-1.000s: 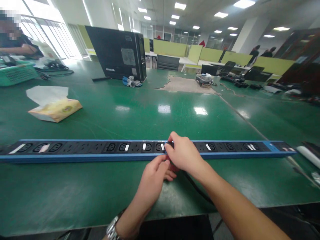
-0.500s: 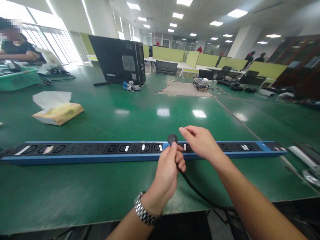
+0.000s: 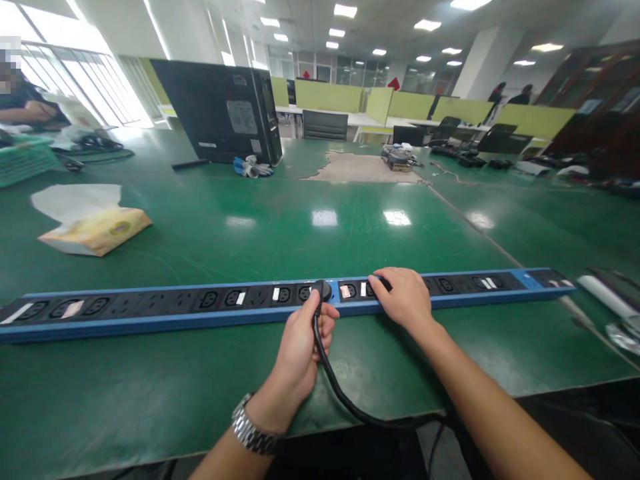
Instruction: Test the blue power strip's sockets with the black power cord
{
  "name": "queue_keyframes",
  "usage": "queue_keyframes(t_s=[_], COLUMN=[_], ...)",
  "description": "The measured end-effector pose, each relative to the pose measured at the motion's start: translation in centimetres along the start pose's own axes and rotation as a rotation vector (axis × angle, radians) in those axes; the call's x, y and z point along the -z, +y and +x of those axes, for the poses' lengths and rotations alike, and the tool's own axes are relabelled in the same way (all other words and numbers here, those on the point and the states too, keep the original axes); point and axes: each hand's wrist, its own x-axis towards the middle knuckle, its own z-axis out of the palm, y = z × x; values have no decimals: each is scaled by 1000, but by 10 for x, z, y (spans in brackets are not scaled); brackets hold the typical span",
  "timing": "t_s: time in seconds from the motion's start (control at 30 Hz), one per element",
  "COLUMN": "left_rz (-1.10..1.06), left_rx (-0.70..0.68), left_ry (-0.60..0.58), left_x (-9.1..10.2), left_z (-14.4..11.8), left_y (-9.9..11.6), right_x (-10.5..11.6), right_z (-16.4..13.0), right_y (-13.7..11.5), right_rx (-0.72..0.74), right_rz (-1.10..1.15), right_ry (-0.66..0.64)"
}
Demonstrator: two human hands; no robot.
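A long blue and black power strip (image 3: 150,308) lies across the green table (image 3: 280,227) in front of me, with several sockets along its top. My left hand (image 3: 300,347) grips a black plug (image 3: 322,289) by its cable (image 3: 340,393), and the plug sits on the strip near its middle. The cable runs back toward me and off the table's near edge. My right hand (image 3: 406,298) rests flat on the strip just to the right of the plug, fingers spread over the sockets.
A yellow tissue pack (image 3: 95,230) lies at the left. A black computer tower (image 3: 220,113) stands at the back, with blue and white bits (image 3: 251,167) beside it. A person (image 3: 25,107) sits at far left by a green basket (image 3: 23,163). Tools (image 3: 607,300) lie at right.
My left hand took the plug from the right hand, lifted it, then brought it down onto the strip. My right hand let go and moved right to press on the strip.
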Motion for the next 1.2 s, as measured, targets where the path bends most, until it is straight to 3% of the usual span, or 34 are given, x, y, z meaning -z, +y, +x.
queue_keyframes(t_s=[0.17,0.43,0.6,0.77,0.83,0.9,0.97,1.07,1.13,1.2], left_rz=[95,237,370,332,258,146,12,-30,40,149], left_rx=[-23,-138,-155,-158,-262,-450,-565,-406,-305,-197], left_ry=[11,171,171,128,81,28,7,91,190,219], left_x=[-8,-9,-12,-14,-19,-21,-14,21,50,74], left_z=[3,13,19,16,5,-9,-22,-30,-26,-19], left_y=[3,-3,-2,-7,5,31,64,101,104,93], right_x=[0,-1,0,0,0,1,1,2,1,0], right_z=[-1,-2,-2,-2,-2,-2,-2,-2,-2,-1], right_y=[-1,-1,0,-1,-1,-2,-2,-3,-3,-3], right_rx=[-5,-2,-5,-15,-18,-16,-12,-8,-9,-11], right_rz=[-11,6,1,-20,-35,-48,-53,-48,-44,-45], right_ry=[27,60,46,27,22,21,23,23,20,20])
